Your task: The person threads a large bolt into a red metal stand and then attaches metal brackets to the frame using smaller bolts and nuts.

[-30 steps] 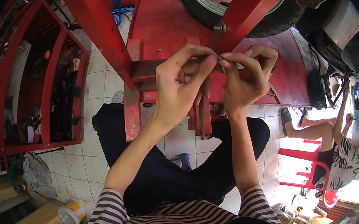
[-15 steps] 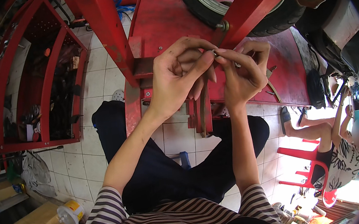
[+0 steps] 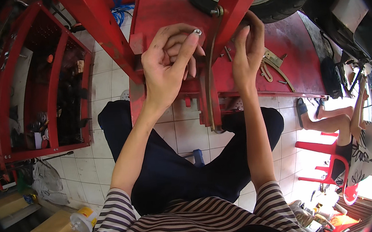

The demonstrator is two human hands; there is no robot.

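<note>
My left hand (image 3: 166, 57) is closed, pinching a small silver nut (image 3: 197, 32) between thumb and index fingertip. The other left fingers curl loosely below it. My right hand (image 3: 249, 52) is raised beside a slanted red steel post (image 3: 237, 4). Its thumb stands apart from the fingers, whose tips reach the post's edge and are partly hidden; nothing shows in it. On the post sits a bolt (image 3: 216, 11), near my left hand's nut. A long narrow metal strip (image 3: 210, 86) runs down between my hands.
A curved metal bracket (image 3: 272, 65) and a loose bolt (image 3: 228, 53) lie on the red platform (image 3: 293, 55). A wheel (image 3: 270, 9) stands beyond the post. At left is a red tool cabinet (image 3: 49, 85). Another person (image 3: 331, 119) sits at right on a red chair (image 3: 348, 167).
My hands have parted. The left moved left, keeping the nut; the right let go and moved to the red post. The view has shifted slightly, showing more of the bracket.
</note>
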